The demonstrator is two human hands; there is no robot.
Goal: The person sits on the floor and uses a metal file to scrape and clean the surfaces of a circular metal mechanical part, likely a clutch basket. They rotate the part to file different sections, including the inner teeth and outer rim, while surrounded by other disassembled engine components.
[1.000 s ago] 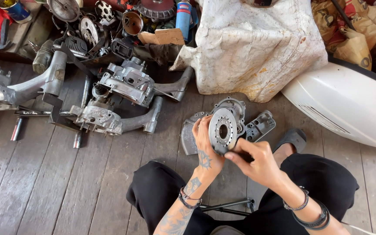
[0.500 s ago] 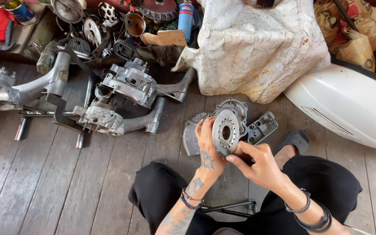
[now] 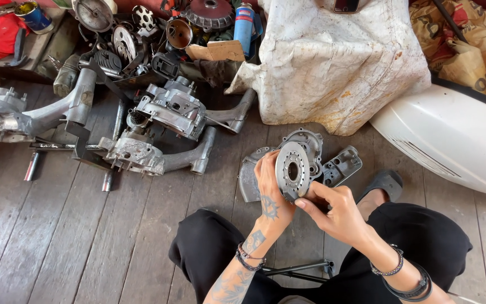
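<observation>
The left hand (image 3: pixel 270 188) holds a round grey metal disc with a centre hole and a ring of small holes (image 3: pixel 292 170), with fingers closed around its left edge and back, so the disc stands upright just above the person's lap and faces the right side; the right hand (image 3: pixel 333 209) is just beside it, with thumb and forefinger pinched together at the lower rim of the disc, but whether a small part sits between these fingertips I cannot tell, because it is too small to see; behind the disc, on the grey wooden plank floor (image 3: pixel 57 242), lie a grey cast metal housing (image 3: pixel 306 141), a flat dark metal cover plate with holes (image 3: pixel 342 165) and a curved grey metal shield (image 3: pixel 248 179), all close together; further left rest two bare aluminium engine cases with long arms (image 3: pixel 170 110), well apart from the hands; a crumpled white sack (image 3: pixel 333 62) and a white curved body panel (image 3: pixel 451 141) are at the right; as a judgement, the work on the disc looks in the middle; the disc is in hand and apart from the housing, not yet joined with the pieces lying on the floor.
</observation>
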